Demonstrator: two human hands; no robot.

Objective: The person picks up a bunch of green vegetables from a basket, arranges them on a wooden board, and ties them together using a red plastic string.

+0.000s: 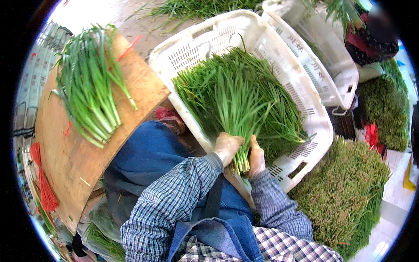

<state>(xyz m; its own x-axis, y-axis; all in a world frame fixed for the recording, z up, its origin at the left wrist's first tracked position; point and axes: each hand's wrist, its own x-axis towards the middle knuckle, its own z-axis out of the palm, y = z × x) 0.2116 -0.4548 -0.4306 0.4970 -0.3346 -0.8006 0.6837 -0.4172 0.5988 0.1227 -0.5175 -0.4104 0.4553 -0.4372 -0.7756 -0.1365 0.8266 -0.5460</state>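
- Left hand (228, 146): one, fingers curled around the left side of a bunch of greens, closed on the lower stems.
- Right hand (256, 158): one, beside the stems on their right, thumb raised; its other fingers are mostly hidden, so how far it is closed cannot be told.
- Bunch of greens (239, 109): one, long-leaved, between the two hands at the near side of the basket; pale stem ends toward the person, leaf tips fanned away over the loose greens.
- Basket (185, 59): white plastic, slotted walls, directly before the person.
- Loose greens (279, 94): a thick layer inside the basket, blades running in several directions.
- Second basket (301, 52): white, just beyond the first on its right.
- Board (142, 85): brown wood, at the person's left.
- Stalks (89, 81): a long green bundle lying on the board, lighter ends nearer the person.
- String (42, 179): a red hank, at the board's left edge.
- Pile (340, 192): stacked greens, brownish tips upward, at right of the basket.
- Second pile (384, 111): similar, farther back.
- Red bag (371, 134): crumpled, between the piles.
- Sleeves (161, 201): blue-and-white check, on both forearms.
- Another person (371, 46): upper right, dark patterned clothing.
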